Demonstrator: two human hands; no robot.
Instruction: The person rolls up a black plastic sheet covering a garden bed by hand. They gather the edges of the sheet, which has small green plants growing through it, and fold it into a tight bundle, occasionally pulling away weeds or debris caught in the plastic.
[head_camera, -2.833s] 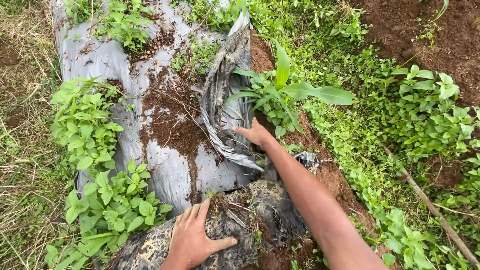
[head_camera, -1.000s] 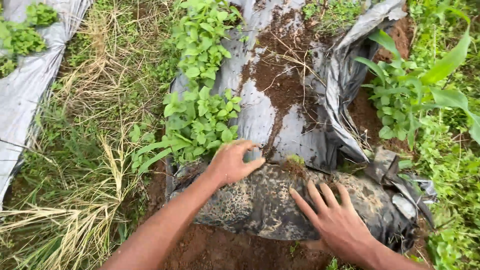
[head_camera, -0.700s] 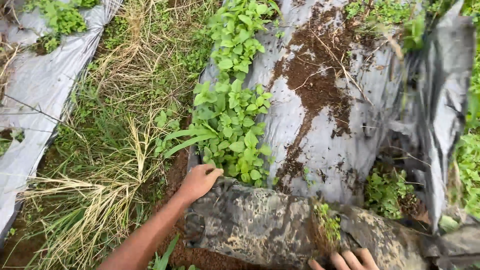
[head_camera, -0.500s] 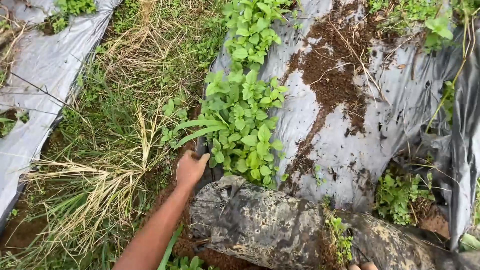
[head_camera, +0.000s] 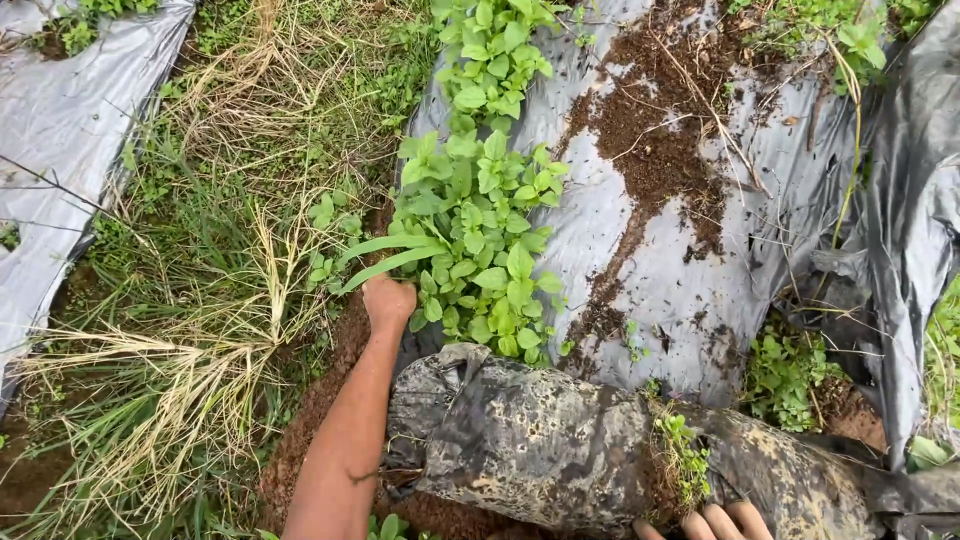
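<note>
while the hands work apart, left hand (head_camera: 388, 300) clenched under leafy weeds (head_camera: 478, 230), right hand's fingers (head_camera: 705, 522) on rolled plastic sheet (head_camera: 540, 450), grip unclear

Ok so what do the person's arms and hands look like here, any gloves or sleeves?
No gloves and no sleeves show. The left hand and its forearm are bare right down to the frame's bottom edge, with no watch or band. Of the right hand only bare fingertips show, without rings.

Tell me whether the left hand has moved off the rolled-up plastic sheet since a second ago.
Yes. The left hand has left the top of the rolled plastic sheet and reached out past its left end, to the base of the leafy weeds.
</note>
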